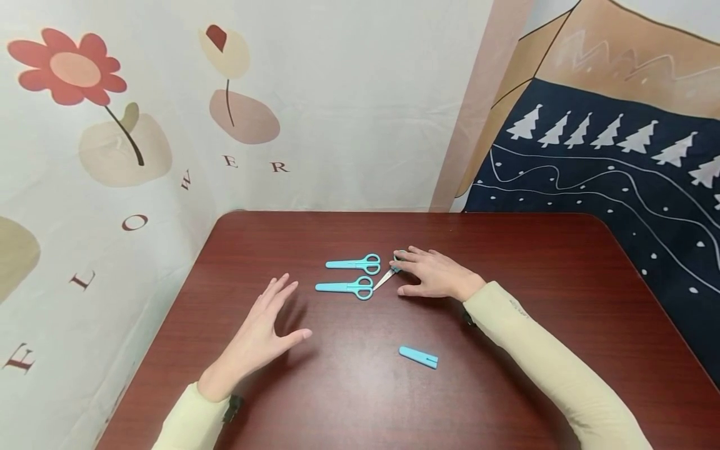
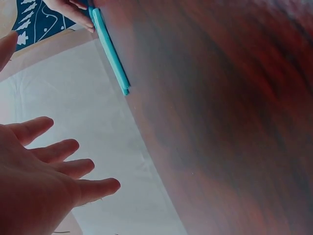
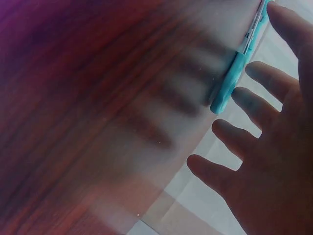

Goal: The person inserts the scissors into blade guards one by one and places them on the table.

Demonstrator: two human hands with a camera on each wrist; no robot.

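The left hand [image 1: 259, 334] is held with its fingers extended and spread, the thumb [image 1: 295, 338] set well apart and pointed toward the right hand's side. The right hand [image 1: 439, 275] is held farther forward, its back turned up, its fingers [image 3: 234, 137] stretched out and fanned, directed toward the left hand's side. Both forearms are covered by pale sleeves; behind the right hand, a longer stretch of right sleeve [image 1: 554, 372] is shown than of left sleeve [image 1: 191, 419] behind the left.
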